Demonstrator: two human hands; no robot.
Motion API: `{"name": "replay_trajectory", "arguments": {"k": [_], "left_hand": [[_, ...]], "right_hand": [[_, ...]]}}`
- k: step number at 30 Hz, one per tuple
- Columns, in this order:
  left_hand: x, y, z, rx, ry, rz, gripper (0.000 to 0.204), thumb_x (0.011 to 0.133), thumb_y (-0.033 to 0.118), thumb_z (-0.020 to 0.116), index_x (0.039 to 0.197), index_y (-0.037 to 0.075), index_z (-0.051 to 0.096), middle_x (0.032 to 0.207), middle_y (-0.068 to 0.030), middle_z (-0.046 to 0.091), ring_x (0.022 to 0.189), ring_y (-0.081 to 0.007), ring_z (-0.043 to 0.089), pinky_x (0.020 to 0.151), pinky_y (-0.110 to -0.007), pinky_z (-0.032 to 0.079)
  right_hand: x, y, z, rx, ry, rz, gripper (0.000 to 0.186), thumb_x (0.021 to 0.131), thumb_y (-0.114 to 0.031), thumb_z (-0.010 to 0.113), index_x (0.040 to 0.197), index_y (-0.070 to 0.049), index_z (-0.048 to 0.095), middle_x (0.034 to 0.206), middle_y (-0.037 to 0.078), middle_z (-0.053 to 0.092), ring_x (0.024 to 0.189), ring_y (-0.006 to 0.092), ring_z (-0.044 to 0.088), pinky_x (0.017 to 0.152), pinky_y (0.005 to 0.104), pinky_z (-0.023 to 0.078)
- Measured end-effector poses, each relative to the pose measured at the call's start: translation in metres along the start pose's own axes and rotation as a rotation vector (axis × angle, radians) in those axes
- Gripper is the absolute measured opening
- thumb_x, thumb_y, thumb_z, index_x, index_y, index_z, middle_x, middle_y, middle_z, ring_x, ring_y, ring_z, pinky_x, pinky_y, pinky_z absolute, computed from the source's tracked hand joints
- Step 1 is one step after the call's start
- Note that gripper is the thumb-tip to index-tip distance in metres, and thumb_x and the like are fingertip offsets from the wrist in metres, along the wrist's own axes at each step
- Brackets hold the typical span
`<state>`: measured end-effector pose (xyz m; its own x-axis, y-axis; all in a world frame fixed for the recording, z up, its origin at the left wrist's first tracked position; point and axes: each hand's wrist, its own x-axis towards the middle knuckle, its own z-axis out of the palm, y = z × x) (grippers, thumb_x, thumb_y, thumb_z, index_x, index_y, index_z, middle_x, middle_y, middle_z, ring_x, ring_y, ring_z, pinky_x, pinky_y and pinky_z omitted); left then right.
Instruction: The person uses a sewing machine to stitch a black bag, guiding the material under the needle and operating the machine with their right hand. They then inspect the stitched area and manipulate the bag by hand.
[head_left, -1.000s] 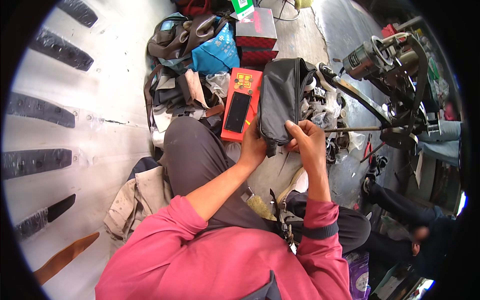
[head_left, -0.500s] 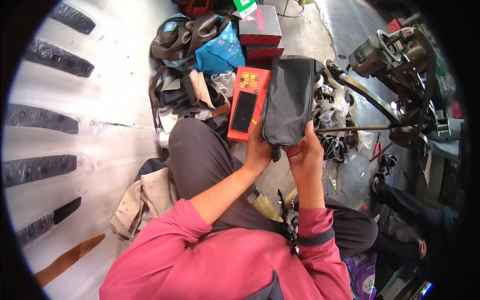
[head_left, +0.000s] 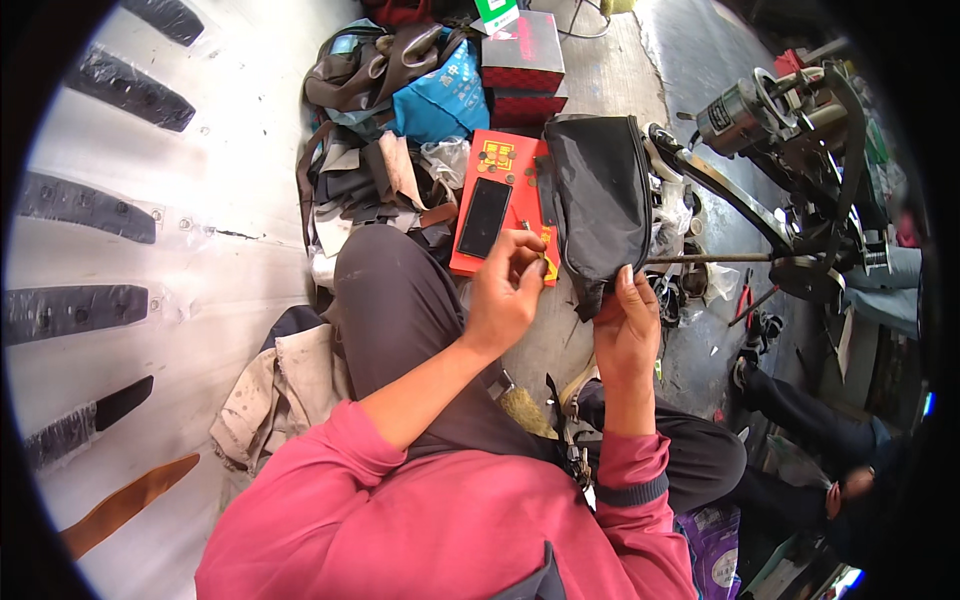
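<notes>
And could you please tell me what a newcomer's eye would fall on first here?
Probably the soft black pouch near the centre, its near end gripped by the person's right hand. Just left of it, a flat bright-red rectangular panel stands out, bearing a black rectangular phone and small round coins. A bright blue bag also catches the eye, at the top, left of centre.

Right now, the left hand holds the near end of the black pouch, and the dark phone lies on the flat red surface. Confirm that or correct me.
Wrong hand: the head view shows the right hand holding the near end of the black pouch. The dark phone does lie on the flat red surface.
</notes>
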<state>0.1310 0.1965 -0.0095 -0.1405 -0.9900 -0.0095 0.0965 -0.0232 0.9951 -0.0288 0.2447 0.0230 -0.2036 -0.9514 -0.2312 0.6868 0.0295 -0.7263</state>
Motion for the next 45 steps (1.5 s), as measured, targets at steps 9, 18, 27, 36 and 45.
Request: {"name": "replay_trajectory", "arguments": {"k": [9,18,27,36,45], "left_hand": [[0.034,0.055,-0.019,0.391,-0.311,0.584,0.014,0.081,0.010,0.082,0.091,0.007,0.074,0.092,-0.0062,0.072,0.092,-0.0267,0.065,0.083,-0.037,0.053],[0.061,0.072,-0.016,0.535,-0.550,0.579,0.020,0.074,0.011,0.087,0.087,0.008,0.073,0.088,-0.0039,0.073,0.085,-0.0240,0.069,0.077,-0.034,0.055],[0.063,0.082,-0.003,0.721,-0.599,0.645,0.021,0.076,0.007,0.078,0.091,0.009,0.064,0.081,-0.0040,0.066,0.079,-0.0265,0.066,0.070,-0.039,0.050],[0.056,0.070,-0.008,0.605,-0.574,0.579,0.018,0.077,0.001,0.073,0.091,0.010,0.070,0.080,-0.0035,0.066,0.080,-0.0249,0.065,0.073,-0.037,0.047],[0.036,0.069,-0.015,0.642,-0.566,0.620,0.024,0.076,0.004,0.079,0.099,0.011,0.077,0.085,-0.0051,0.062,0.084,-0.0267,0.063,0.078,-0.038,0.046]], "right_hand": [[-0.008,-0.006,0.003,-0.136,0.103,-0.023,0.029,0.109,-0.024,0.057,0.126,-0.002,0.064,0.115,0.004,0.071,0.101,0.0113,0.066,0.089,0.0280,0.050],[-0.007,-0.011,0.005,-0.157,0.119,-0.038,0.026,0.108,-0.025,0.059,0.124,-0.005,0.065,0.109,0.000,0.070,0.094,0.0067,0.064,0.082,0.0254,0.050],[-0.007,-0.014,-0.005,-0.107,0.045,0.008,0.029,0.106,-0.022,0.062,0.129,-0.004,0.064,0.109,0.001,0.072,0.092,0.0077,0.066,0.079,0.0249,0.051],[-0.005,-0.014,-0.009,-0.137,0.047,0.038,0.034,0.100,-0.018,0.066,0.130,-0.001,0.064,0.113,0.002,0.073,0.094,0.0076,0.066,0.081,0.0248,0.051],[-0.010,-0.011,-0.014,-0.115,0.102,0.020,0.033,0.100,-0.015,0.066,0.130,-0.001,0.064,0.111,0.004,0.074,0.091,0.0101,0.068,0.081,0.0263,0.052]]}}
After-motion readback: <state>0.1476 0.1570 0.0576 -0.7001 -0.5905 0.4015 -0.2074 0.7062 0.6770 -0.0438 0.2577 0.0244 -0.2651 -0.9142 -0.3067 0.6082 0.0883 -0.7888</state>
